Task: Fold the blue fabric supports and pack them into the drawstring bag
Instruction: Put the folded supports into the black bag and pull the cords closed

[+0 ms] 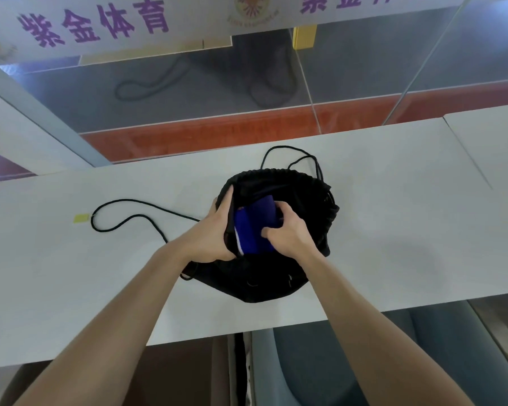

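We are gripping the folded blue supports (254, 227) with our right hand (288, 234), long axis pointing into the drawstring bag (311, 200); our left hand (214, 232) is pinching the bag's near-left rim, holding the mouth wide.

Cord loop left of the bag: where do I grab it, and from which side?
Probably pinch the cord at its leftmost bend, from above: there it lies slack and flat on the table, well clear of the bag.
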`<state>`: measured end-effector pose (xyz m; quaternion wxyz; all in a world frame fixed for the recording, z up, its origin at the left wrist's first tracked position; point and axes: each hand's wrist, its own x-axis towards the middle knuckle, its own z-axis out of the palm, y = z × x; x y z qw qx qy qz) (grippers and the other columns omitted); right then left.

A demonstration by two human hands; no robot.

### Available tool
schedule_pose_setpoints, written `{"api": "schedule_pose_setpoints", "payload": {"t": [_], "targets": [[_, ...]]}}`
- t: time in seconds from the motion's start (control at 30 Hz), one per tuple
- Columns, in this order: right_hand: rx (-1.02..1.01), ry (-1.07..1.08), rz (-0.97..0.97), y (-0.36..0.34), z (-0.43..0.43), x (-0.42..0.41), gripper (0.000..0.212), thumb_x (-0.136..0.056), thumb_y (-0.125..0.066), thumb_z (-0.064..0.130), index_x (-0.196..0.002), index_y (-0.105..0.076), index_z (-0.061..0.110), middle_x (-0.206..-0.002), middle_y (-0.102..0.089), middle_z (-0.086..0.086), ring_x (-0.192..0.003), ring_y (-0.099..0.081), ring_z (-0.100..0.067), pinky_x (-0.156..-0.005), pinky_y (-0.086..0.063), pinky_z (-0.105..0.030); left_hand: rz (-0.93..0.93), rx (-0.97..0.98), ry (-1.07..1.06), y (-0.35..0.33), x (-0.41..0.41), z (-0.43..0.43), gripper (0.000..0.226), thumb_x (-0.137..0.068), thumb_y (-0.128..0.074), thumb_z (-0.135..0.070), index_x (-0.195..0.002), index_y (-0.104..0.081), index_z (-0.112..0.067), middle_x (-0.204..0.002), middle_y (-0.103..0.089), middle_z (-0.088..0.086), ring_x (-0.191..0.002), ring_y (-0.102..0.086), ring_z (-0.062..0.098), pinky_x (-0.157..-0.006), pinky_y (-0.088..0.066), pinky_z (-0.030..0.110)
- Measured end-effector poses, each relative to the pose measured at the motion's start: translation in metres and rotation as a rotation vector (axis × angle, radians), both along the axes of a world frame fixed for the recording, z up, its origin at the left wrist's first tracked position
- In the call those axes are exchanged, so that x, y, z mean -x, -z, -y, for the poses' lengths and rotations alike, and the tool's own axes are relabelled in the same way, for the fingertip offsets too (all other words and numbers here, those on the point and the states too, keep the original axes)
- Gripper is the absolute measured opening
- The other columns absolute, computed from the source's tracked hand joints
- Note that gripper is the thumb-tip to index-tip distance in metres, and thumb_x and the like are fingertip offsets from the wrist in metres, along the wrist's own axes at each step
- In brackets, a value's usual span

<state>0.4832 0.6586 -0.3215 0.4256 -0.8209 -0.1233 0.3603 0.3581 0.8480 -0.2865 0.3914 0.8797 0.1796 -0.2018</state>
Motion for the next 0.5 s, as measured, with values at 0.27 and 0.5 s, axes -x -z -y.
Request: {"api": "schedule_pose_setpoints", "payload": {"t": [0.27,0.5], "targets": [[0.113,-0.150,0.040,0.013,-0.008,0.018,0.068,-0.092,-0.082,0.032,-0.151,-0.051,0.017,-0.132,-0.070,-0.007,-0.101,-0.065,-0.018,-0.075,-0.051,-0.025,-0.055,-0.650,0.078,-0.009,0.010,0.025,0.128,-0.061,-0.082,-0.080,-0.169,-0.029,-0.038,-0.180,0.022,0.015,-0.167,0.015,0.045,-0.132,0.001,0.066],[0.160,-0.196,0.306,-0.006,0.013,0.019,0.041,-0.101,-0.067,0.035,-0.137,-0.068,0.016,-0.122,-0.076,-0.001,-0.102,-0.070,-0.020,-0.082,-0.051,-0.028,0.204,-0.471,0.177,0.000,-0.002,0.052,0.120,-0.073,-0.090,-0.051,-0.169,-0.031,-0.011,-0.175,-0.028,0.008,-0.163,-0.026,0.027,-0.131,-0.033,0.048]]}}
